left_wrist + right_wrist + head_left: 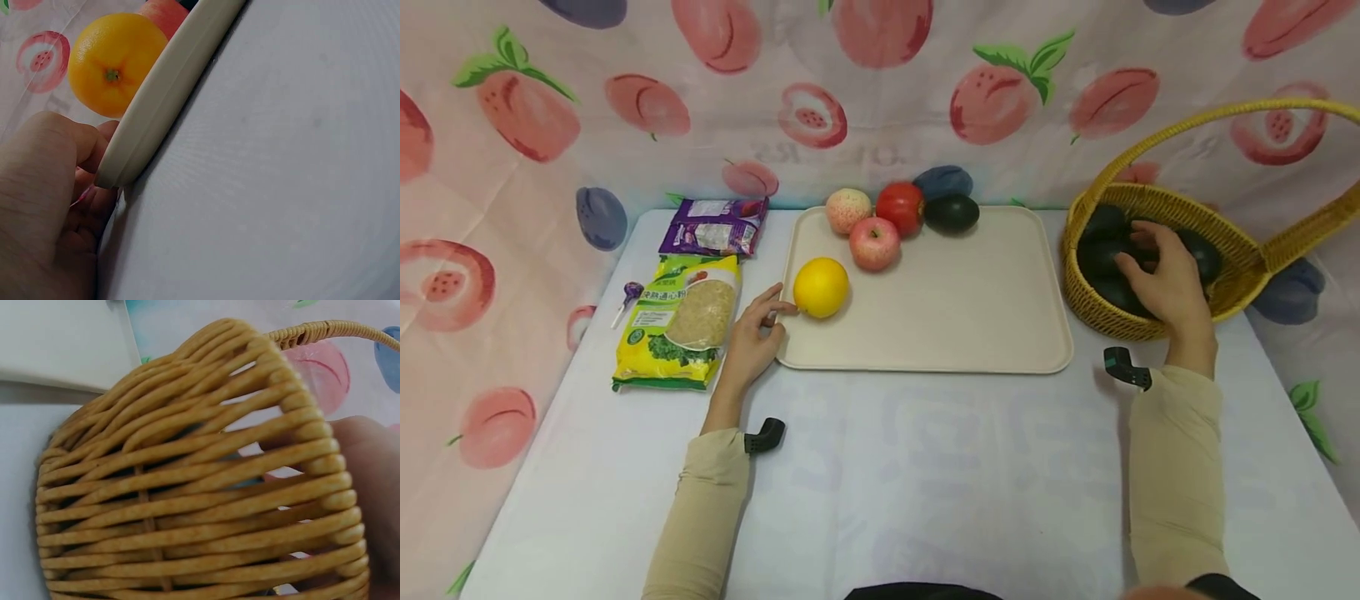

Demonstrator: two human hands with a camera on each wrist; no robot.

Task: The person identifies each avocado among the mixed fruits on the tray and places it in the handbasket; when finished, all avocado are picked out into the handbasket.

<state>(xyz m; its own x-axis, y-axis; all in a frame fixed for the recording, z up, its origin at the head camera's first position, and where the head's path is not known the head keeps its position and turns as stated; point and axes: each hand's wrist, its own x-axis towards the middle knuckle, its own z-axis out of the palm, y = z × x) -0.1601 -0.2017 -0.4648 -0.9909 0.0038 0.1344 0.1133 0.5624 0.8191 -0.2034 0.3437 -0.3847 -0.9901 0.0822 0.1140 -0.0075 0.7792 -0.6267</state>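
Note:
My left hand (752,337) holds the left edge of a beige tray (955,333), its fingers about the rim close to an orange (821,287). In the left wrist view the rim (156,100) passes between its fingers. Behind the orange on the tray are an apple (874,243), a peach (848,210), a pomegranate (900,208) and a dark avocado (951,214). My right hand (1172,271) reaches into a yellow woven basket (1078,292), thumb and fingers around a dark avocado (1147,252). The basket wall (200,506) hides most of that grip in the right wrist view.
Several other dark avocados (1105,257) lie in the basket, under its tall arched handle (1187,125). Left of the tray lie a yellow-green pasta bag (681,321), purple snack packs (715,227) and a lollipop (631,293). A fruit-print cloth (700,150) hangs behind the white table (925,467).

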